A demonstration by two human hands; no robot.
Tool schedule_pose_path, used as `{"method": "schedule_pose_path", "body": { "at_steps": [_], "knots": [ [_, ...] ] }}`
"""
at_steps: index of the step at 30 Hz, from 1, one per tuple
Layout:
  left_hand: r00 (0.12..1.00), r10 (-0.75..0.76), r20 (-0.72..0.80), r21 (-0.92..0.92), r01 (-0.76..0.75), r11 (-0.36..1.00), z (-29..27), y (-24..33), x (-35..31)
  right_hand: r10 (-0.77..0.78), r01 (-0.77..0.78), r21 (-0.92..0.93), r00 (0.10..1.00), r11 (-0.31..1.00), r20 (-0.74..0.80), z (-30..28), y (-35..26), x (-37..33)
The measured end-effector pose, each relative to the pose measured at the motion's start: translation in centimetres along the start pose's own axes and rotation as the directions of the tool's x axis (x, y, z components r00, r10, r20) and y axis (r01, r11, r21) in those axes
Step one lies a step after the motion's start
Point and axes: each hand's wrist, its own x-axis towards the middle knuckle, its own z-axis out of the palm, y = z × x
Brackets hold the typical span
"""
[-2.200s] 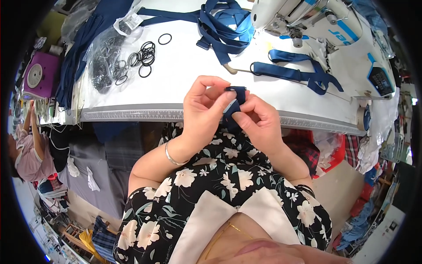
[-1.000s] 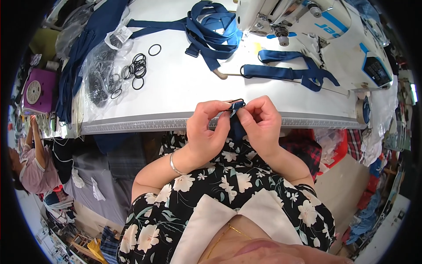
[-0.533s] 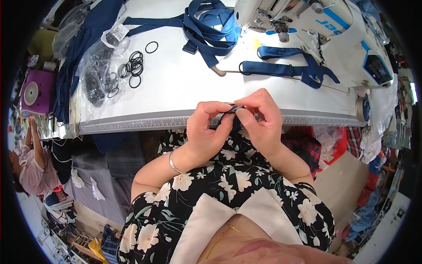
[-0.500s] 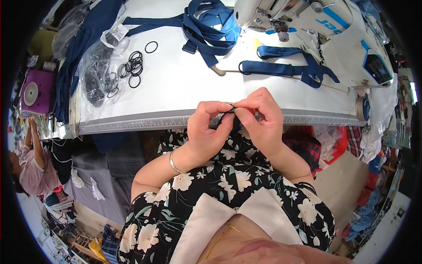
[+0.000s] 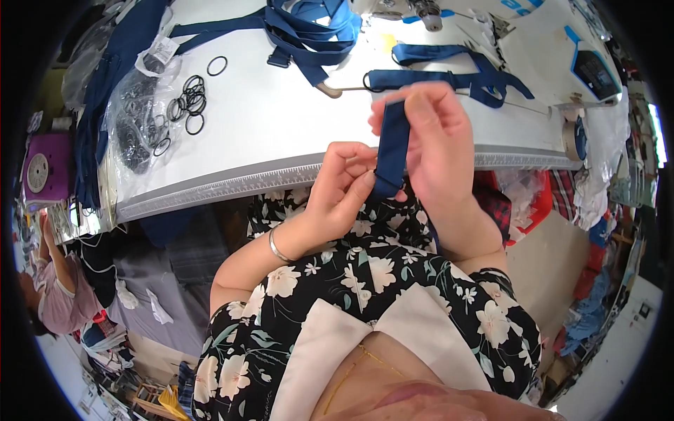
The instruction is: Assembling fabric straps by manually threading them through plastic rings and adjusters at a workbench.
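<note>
A dark blue fabric strap point(image 5: 393, 144) runs upright between my hands, above the table's front edge. My left hand point(image 5: 344, 189) pinches its lower part with thumb and fingers, where a dark slider buckle point(image 5: 379, 175) seems to sit. At the strap's upper end my right hand point(image 5: 442, 137), a little blurred, has its thumb and fingers closed on the fabric. Beyond my hands, another blue strap point(image 5: 421, 79) lies on the table with a black ring point(image 5: 368, 82) at its left end. The strap's lower continuation is partly hidden against my dark floral clothing.
Black rings point(image 5: 188, 98) lie loose at left, beside a clear plastic bag point(image 5: 133, 133) of more. A heap of blue strap point(image 5: 309, 31) sits at the back. Sewing machine parts point(image 5: 428, 14) stand behind. A ruler point(image 5: 232, 184) lines the front edge. A person point(image 5: 67, 288) is at far left.
My hands were pinched together over something small and dark. Now the right hand has risen, drawing the strap's end up, while the left holds lower. The view has shifted slightly.
</note>
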Motion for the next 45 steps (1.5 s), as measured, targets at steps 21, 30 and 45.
{"method": "schedule_pose_path", "body": {
  "at_steps": [21,30,45],
  "knots": [
    [0.981,0.005,-0.194,0.252,0.045,0.967,-1.5,0.1,-0.8,-0.175,0.105,0.389,0.973,0.915,0.149,-4.0,-6.9,-0.1],
    [0.939,0.05,-0.341,0.235,0.033,0.971,-2.9,1.2,0.1,0.201,-0.267,0.15,0.914,0.952,0.352,-3.0,-3.2,-4.2],
    [0.932,0.359,-0.048,0.793,-0.183,0.581,-1.9,1.7,0.2,0.425,-0.397,-0.19,0.893,0.898,0.146,-2.0,1.4,-2.3]
  ]
}}
